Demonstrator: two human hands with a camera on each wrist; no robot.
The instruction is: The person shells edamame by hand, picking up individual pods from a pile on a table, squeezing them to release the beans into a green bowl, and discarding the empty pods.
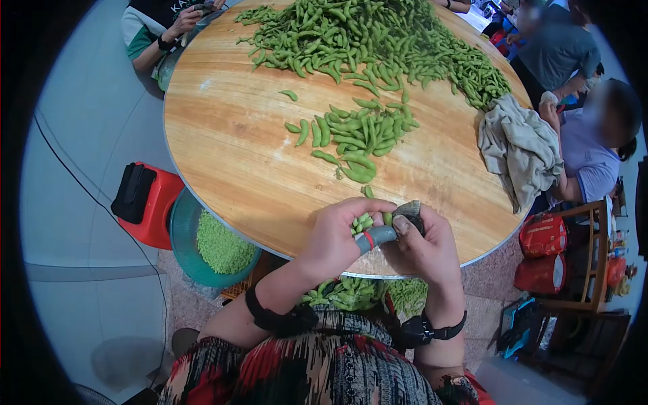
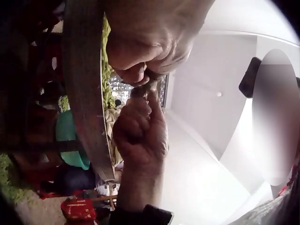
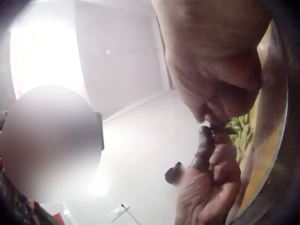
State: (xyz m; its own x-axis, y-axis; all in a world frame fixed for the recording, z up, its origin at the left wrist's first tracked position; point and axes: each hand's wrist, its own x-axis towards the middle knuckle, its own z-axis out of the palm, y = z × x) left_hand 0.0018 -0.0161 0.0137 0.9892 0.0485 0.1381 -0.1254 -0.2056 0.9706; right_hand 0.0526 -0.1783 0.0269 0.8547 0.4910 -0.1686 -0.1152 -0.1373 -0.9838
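Close over the near table edge, my left hand (image 1: 329, 236) curls its fingers round several shelled edamame beans (image 1: 362, 223). Its thumb wears a grey sleeve (image 1: 379, 235) with a red band. At the fingertips shows a small green edamame pod (image 1: 387, 218), partly hidden. My right hand (image 1: 433, 246), with dark coverings (image 1: 409, 213) on its fingers, meets the left at this pod and pinches there. In the right wrist view the sleeved thumb (image 3: 203, 145) points up at the right fingertips. Loose edamame pods (image 1: 364, 131) lie beyond the hands.
A large pod heap (image 1: 364, 34) covers the far side of the round wooden table (image 1: 229, 128). A grey cloth (image 1: 516, 148) lies at the right edge. Below left stands a green basin (image 1: 185, 253) of shelled beans, beside a red container (image 1: 158, 209). Other people sit around the table.
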